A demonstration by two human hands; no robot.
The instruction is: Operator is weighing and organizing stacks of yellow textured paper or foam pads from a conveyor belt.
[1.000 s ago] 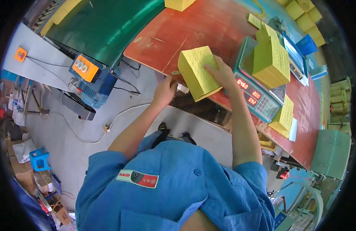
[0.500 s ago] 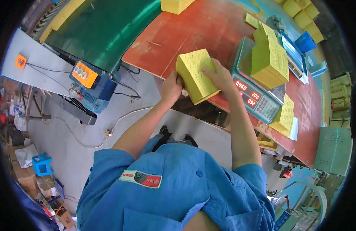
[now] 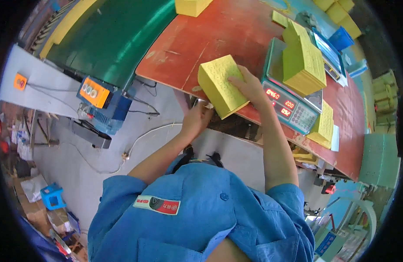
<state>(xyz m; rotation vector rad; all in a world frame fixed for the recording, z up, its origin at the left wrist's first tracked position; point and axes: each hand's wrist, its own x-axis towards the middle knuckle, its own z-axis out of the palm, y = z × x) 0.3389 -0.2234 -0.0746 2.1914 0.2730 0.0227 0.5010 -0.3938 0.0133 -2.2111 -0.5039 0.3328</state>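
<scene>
A thick stack of yellow sheets (image 3: 219, 83) lies at the near edge of the red table (image 3: 219, 35). My right hand (image 3: 249, 85) rests on top of the stack, fingers spread over its right side. Lower down, my left hand (image 3: 196, 120) sits under the table's edge, below the stack's near-left corner, with its fingers curled; whether it holds anything is hidden. To the right, a digital scale (image 3: 293, 102) with red digits carries a taller yellow stack (image 3: 304, 61).
A green conveyor belt (image 3: 109, 39) runs at the left, with a blue and orange control box (image 3: 99, 98) below it. More yellow stacks lie at the table's far edge (image 3: 190, 6) and right of the scale (image 3: 323, 126). Cables cross the grey floor.
The yellow stack has slid a little further onto the table under my right hand. My left hand has dropped from the stack's left edge to below the table's edge.
</scene>
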